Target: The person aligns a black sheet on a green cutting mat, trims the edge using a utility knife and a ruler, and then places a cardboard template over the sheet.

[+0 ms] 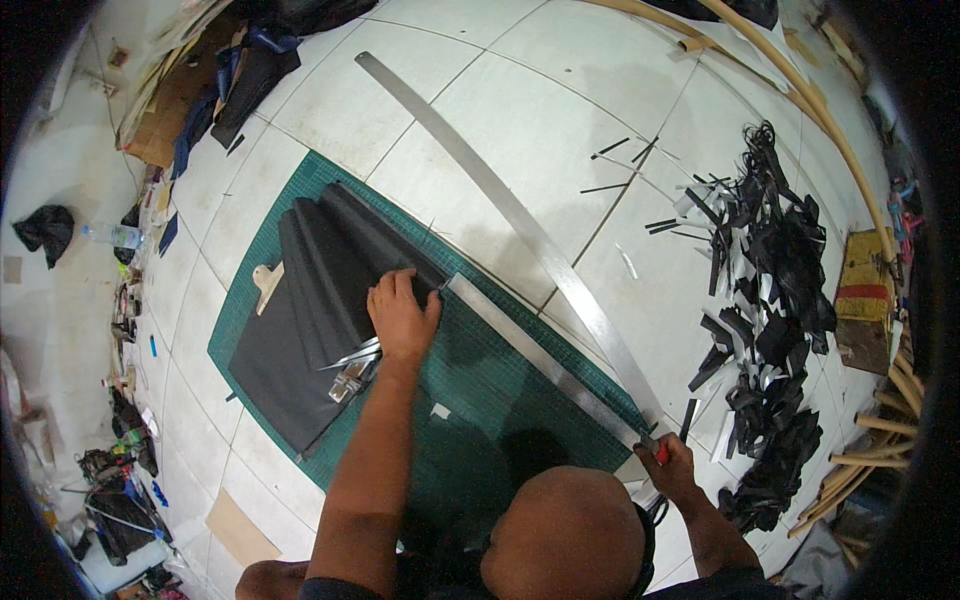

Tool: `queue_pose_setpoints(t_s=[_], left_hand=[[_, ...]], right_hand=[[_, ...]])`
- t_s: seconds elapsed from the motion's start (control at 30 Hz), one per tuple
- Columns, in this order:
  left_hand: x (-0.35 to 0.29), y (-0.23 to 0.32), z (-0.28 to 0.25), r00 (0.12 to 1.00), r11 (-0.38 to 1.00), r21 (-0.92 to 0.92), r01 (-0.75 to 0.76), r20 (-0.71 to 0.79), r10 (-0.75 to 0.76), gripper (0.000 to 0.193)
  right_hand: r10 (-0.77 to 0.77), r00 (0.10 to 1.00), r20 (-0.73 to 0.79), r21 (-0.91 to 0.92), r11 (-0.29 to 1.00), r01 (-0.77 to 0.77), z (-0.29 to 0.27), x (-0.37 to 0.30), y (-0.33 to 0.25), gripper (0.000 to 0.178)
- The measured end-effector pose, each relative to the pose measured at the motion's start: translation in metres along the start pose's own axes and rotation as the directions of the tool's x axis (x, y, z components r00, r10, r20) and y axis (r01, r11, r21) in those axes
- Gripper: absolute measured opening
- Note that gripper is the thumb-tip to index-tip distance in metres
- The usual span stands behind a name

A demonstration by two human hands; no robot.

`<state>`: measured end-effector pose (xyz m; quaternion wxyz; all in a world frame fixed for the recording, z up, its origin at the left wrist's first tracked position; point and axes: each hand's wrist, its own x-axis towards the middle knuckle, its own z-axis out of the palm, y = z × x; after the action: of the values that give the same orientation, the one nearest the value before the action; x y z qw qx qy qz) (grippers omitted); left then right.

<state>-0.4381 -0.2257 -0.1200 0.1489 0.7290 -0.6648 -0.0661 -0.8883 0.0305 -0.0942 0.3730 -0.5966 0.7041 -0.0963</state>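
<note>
Head: strip (522, 226) between mat (480, 375) and scraps (800, 280)

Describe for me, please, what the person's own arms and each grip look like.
The left grip and right grip are ungloved hands. The left forearm and right forearm are bare, with no watch visible; dark sleeves show at the lower edge.

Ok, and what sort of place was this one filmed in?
Probably a small cutting workshop, set up on a tiled floor: a green cutting mat with folded black material on it, and a long heap of black and white offcuts to the right.
</note>
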Motion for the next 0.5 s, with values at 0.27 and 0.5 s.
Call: queue_pose_setpoints(t_s=[0.27, 0.5], left_hand=[[0.002, -0.001, -0.002, 0.999, 0.999, -0.003, -0.046, -0.016, 0.046, 0.042], [0.003, -0.003, -0.009, 0.999, 0.999, -0.021, -0.039, 0.006, 0.039, 0.044]], right_hand=[[-0.125, 0.992, -0.012, -0.006, 0.992, 0.125, 0.004, -0.001, 0.002, 0.036], [-0.176, 0.984, 0.017, -0.022, 0.984, 0.177, 0.036, 0.034, -0.020, 0.030]])
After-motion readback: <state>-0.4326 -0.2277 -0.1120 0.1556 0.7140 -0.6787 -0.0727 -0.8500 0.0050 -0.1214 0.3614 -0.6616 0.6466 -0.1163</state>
